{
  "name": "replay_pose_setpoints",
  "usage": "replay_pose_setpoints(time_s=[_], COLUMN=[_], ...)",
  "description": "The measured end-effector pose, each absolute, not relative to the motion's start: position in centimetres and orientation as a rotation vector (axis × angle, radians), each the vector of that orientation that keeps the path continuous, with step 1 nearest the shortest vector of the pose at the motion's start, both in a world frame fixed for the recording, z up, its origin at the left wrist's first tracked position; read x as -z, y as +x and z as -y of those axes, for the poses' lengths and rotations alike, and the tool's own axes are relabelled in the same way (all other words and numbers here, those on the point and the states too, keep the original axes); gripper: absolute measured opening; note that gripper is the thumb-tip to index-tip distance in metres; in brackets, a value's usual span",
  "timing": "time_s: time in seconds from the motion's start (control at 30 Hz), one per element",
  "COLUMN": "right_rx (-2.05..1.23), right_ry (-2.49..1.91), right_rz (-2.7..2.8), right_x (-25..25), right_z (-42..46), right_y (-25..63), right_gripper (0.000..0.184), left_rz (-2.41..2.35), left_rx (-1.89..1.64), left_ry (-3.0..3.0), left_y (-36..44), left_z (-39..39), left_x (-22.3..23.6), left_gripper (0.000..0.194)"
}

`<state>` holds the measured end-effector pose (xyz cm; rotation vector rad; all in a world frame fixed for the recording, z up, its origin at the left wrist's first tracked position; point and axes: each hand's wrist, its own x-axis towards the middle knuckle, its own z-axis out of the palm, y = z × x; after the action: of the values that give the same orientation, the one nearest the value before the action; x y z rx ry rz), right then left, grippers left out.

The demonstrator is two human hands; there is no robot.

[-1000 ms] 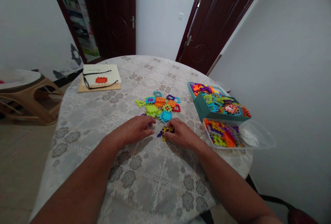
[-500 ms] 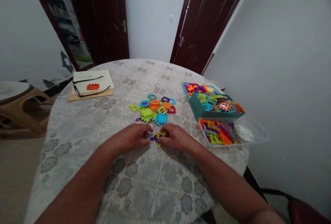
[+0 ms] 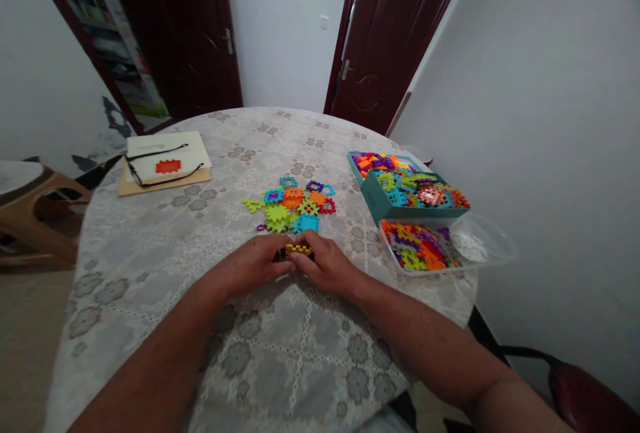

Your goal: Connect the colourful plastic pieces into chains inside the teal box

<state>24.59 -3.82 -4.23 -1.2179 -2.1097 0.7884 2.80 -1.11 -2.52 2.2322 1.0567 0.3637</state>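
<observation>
A yellow toothed plastic building piece (image 3: 299,249) is held between my two hands near the middle of the table. My left hand (image 3: 257,261) closes on its left end, thumb in front and fingers behind. On the other side, my right hand (image 3: 327,263) grips it, with the thumb across its near face. Something dark shows under the left fingers, too small to make out. Just beyond the hands lies a loose pile of toothed pieces, among them a lime green piece (image 3: 276,213), a light blue piece (image 3: 309,222) and an orange piece (image 3: 293,197).
On the right stand a teal box (image 3: 380,203) full of colourful pieces and a clear plastic tub (image 3: 400,270) with more. At the left, eyeglasses (image 3: 150,184) and an orange-red piece (image 3: 168,166) lie on a notebook (image 3: 195,146). A patterned cloth covers the round table (image 3: 240,153).
My left hand has moved in to meet the right and now closes on the yellow piece. The right hand has shifted slightly left and up with it. The whole view has shifted a little.
</observation>
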Motion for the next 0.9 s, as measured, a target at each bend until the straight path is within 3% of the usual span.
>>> replay_pose_setpoints(time_s=[0.3,0.63,0.9], right_rx=[-0.634,-0.661,-0.632], right_ry=[-1.073,-0.965,-0.898], right_rz=[2.144,2.098,2.149], right_x=[5.6,6.1,6.4], right_z=[3.1,2.6,2.0], right_y=[24.7,25.0,25.2], right_gripper=[0.008,0.024,0.03], left_rz=[-1.135,-1.041,-1.12], left_rx=[-0.395,-0.419,-0.348], left_ry=[2.246,2.289,2.393], left_y=[2.0,1.9,1.9], left_z=[0.6,0.4,-0.1], left_x=[2.6,2.9,3.9], left_gripper=[0.025,0.026,0.044])
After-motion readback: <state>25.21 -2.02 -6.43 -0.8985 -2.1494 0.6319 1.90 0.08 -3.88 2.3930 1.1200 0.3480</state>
